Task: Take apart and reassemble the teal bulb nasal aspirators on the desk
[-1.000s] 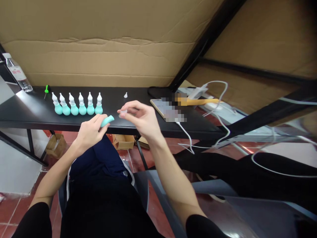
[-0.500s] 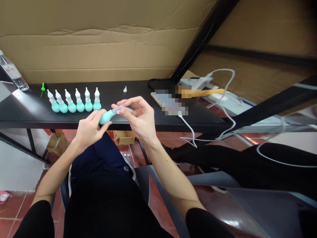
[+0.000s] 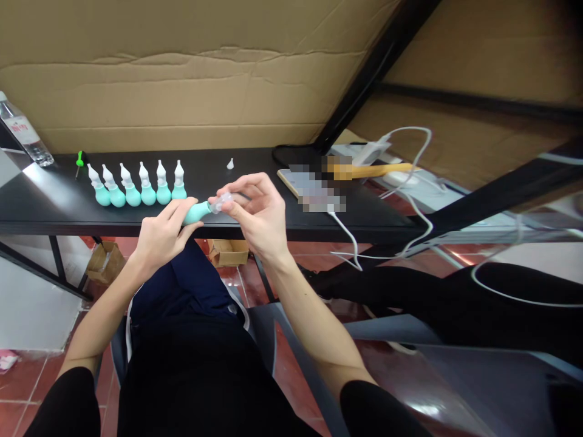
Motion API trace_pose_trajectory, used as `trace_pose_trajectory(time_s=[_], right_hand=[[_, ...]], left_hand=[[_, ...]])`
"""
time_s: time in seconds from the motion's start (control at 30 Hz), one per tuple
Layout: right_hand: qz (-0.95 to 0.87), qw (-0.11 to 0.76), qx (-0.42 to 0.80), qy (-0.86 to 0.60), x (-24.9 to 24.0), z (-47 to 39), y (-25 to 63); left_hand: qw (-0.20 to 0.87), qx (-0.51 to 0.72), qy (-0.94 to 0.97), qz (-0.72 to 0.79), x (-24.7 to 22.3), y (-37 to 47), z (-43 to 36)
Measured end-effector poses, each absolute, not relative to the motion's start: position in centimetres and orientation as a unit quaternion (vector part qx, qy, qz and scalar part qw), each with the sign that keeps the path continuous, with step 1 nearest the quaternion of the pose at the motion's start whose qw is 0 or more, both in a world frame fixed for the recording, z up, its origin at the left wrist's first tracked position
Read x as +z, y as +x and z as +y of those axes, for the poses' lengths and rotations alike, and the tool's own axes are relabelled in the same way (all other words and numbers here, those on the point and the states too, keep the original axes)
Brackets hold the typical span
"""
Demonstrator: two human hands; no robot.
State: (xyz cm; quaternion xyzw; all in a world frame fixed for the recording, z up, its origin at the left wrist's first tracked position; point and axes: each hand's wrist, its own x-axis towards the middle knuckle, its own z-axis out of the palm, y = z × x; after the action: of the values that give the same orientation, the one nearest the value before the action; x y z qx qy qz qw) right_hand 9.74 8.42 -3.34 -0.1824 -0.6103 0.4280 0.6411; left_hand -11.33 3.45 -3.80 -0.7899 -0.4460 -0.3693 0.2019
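My left hand (image 3: 163,233) is wrapped round a teal rubber bulb (image 3: 197,212), tilted with its neck toward the right. My right hand (image 3: 262,212) pinches a clear plastic connector (image 3: 221,203) at the bulb's neck; the two parts meet there, though I cannot tell how firmly they are joined. Behind my left hand, several finished-looking nasal aspirators (image 3: 148,185) stand in a row, teal bulbs down and white tips up. A small white nozzle tip (image 3: 230,164) rests alone on the black table (image 3: 204,170) beyond my right hand.
A green-handled screwdriver (image 3: 79,162) and a water bottle (image 3: 25,132) are at the table's left. At the right lie a phone (image 3: 310,185) with a white cable (image 3: 348,233) and a black metal post. Cardboard boxes (image 3: 228,252) sit under the table. Another person's dark-clothed leg (image 3: 387,291) is at right.
The clear connector has turned in my right fingers and shows more plainly at the bulb's neck. My left hand still grips the bulb, almost unmoved.
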Motion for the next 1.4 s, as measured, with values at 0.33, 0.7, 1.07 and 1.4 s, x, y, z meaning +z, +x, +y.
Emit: trace_pose_trajectory(time_s=[0.33,0.7,1.07,1.4], right_hand=[[-0.629,0.637,0.401,-0.194,-3.1,8.4,10.1],[-0.697,0.548,0.417,-0.200,-2.5,7.7,10.8],[-0.727,0.570,0.286,-0.254,-1.9,7.9,11.3],[-0.726,0.564,0.243,-0.310,-1.7,7.5,11.0]], left_hand=[[0.196,-0.358,-0.792,-0.455,-3.7,-11.2,3.3],[0.225,-0.374,-0.787,-0.436,-4.0,-11.8,3.6],[0.218,-0.371,-0.797,-0.424,-4.5,-11.2,3.7],[0.224,-0.363,-0.806,-0.410,-5.5,-10.4,3.9]])
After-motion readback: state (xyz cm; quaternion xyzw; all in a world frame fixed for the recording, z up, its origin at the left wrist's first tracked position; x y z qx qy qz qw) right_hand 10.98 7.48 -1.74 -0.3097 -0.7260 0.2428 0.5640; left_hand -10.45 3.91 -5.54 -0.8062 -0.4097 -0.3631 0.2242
